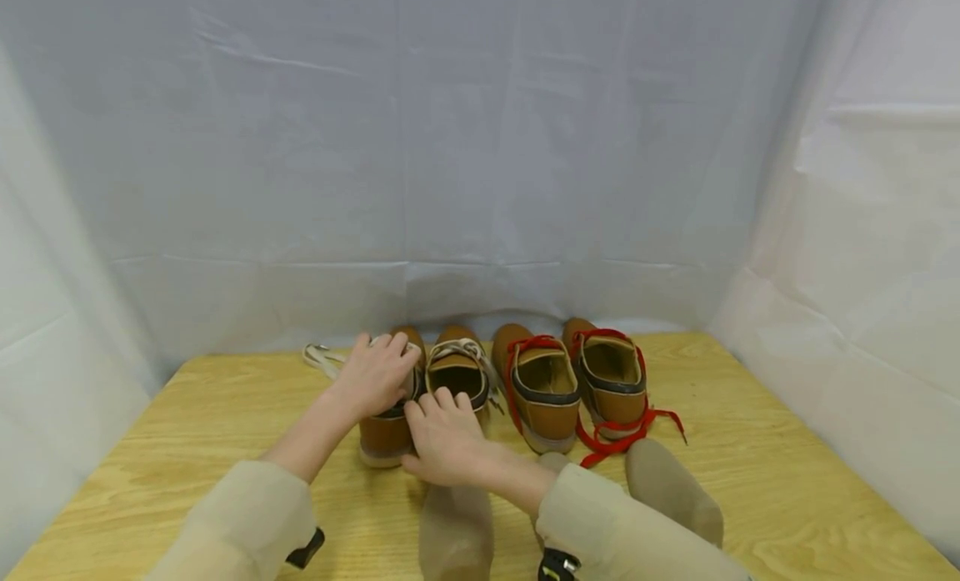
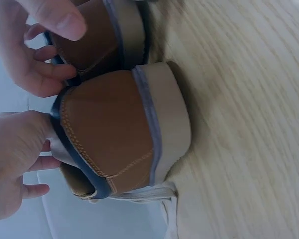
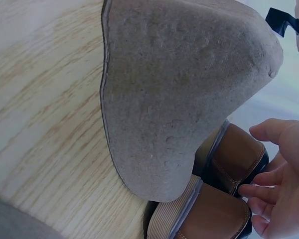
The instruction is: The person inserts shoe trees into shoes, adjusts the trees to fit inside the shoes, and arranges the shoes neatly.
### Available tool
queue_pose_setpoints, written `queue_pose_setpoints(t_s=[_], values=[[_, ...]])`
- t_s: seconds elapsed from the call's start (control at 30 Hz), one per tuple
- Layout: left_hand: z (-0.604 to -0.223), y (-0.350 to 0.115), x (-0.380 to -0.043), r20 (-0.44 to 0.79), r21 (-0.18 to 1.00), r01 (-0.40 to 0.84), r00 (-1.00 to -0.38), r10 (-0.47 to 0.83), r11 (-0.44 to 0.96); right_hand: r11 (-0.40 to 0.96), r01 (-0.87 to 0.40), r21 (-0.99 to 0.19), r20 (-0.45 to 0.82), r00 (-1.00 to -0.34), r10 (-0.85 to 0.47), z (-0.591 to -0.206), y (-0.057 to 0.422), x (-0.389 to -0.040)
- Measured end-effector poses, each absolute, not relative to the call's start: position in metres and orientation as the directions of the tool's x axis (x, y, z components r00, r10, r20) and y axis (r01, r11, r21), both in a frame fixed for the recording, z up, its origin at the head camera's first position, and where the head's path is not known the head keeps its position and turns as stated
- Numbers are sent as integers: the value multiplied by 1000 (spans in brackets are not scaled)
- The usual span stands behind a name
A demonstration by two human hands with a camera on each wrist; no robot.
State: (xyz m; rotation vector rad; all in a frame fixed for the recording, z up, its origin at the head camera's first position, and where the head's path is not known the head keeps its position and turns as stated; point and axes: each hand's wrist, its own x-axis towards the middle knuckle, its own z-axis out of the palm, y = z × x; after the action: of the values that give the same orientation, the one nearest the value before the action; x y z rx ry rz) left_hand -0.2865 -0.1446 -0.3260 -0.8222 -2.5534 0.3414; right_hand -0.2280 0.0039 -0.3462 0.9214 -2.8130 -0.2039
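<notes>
My left hand (image 1: 381,374) lies over the leftmost brown shoe (image 2: 109,129). Its thumb meets the dark collar, the tip hidden inside the opening; whether it pinches anything cannot be told. My right hand (image 1: 446,439) reaches between this shoe and the second brown shoe (image 1: 456,364), fingers extended and fingertips at the dark collar near the heel, as the right wrist view also shows. A pale lace (image 1: 322,360) trails left of the leftmost shoe. Another pale lace (image 1: 459,348) crosses the second shoe's front. Both shoes stand soles down, toes toward the back.
Two brown shoes with red laces, one (image 1: 551,406) beside the other (image 1: 613,381), stand to the right. Loose red lace ends (image 1: 630,435) spread behind the rightmost heel. Beige, felt-like rounded shapes (image 1: 456,531) sit in front on the wooden tabletop (image 1: 780,481). A pale sheet (image 1: 480,189) hangs behind.
</notes>
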Motion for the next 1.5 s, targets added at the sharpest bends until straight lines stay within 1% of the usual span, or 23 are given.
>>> queue_pose_setpoints(t_s=[0.3,1.0,1.1,1.5], values=[[-319,-143,-284,310,-342,514,-728,611,787,804,-567,178,127,-797,-591,-344,3,-225],[-326,-142,-287,295,-387,503,-727,620,773,803,-570,173,113,-798,-591,-346,5,-225],[-327,-141,-288,300,-387,498,-727,617,776,804,-568,178,111,-800,-590,-347,5,-225],[-332,-141,-291,356,-407,481,-699,620,776,809,-558,184,111,-806,-582,-349,4,-227]])
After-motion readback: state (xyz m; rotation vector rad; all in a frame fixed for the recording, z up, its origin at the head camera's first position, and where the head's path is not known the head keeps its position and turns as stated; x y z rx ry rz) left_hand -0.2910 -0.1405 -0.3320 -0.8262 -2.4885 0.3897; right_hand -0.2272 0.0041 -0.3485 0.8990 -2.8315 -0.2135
